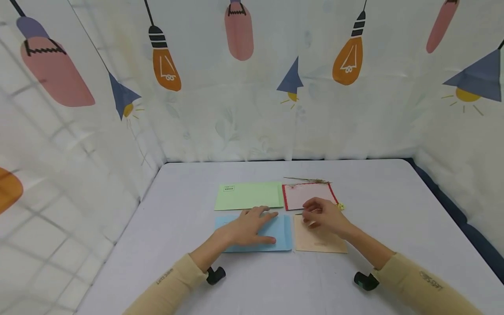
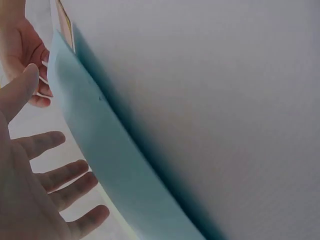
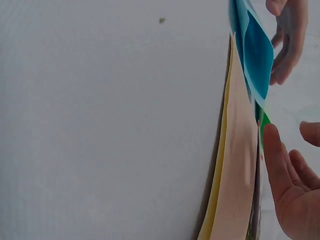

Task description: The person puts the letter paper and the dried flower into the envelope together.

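1. Left hand (image 1: 247,229): fingers spread, holding nothing, over the blue envelope (image 1: 285,234).
2. Right hand (image 1: 326,215): fingers loosely bent, holding nothing visible, over the tan envelope (image 1: 311,239).
3. Both envelopes: side by side on the worktop (image 1: 275,284).

White tabletop (image 1: 189,183) carries 4 paper pieces: green envelope (image 1: 250,195), blue envelope (image 1: 282,232), tan paper (image 1: 320,243), red-edged card (image 1: 297,197). Sprig (image 1: 315,180) along card's far edge.

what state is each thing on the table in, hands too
Blue envelope, mouth gaping open
Green envelope, lying flat
Beige envelope, lying on table
Red-edged pink card, lying flat
Dried sprig, lying along card's far edge
Yellow flower, at card's near right corner
Left hand, fingers spread
Right hand, fingers bent
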The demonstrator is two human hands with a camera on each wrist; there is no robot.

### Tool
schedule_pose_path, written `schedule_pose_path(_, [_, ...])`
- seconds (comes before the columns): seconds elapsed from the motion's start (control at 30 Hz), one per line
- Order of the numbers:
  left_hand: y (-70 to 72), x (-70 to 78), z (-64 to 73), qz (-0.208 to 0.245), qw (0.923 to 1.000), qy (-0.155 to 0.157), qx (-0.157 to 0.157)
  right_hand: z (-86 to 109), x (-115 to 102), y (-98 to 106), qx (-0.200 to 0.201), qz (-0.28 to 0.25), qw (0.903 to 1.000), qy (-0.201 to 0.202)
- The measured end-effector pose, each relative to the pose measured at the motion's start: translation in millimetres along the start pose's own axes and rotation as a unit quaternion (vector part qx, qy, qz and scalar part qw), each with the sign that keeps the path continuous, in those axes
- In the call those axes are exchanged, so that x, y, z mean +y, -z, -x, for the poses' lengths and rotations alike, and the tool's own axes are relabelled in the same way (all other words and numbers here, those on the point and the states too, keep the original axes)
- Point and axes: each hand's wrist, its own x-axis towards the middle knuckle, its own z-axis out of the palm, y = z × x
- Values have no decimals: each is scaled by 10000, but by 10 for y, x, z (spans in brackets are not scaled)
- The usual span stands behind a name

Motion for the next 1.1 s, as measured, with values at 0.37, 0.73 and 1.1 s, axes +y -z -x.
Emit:
schedule_pose_path(0.37, [-52,62,58,-481,9987,111,-136,-34,-59,-300,-461,-652,9960,-402])
schedule_pose_path(0.73, [-71,39,81,-302,9991,143,-274,-43,-100,-494,-853,-780,9920,-514])
schedule_pose_path(1.1, [-64,3,91,-365,9991,41,-223,-32,-124,-576,-1013,-755,9910,-438])
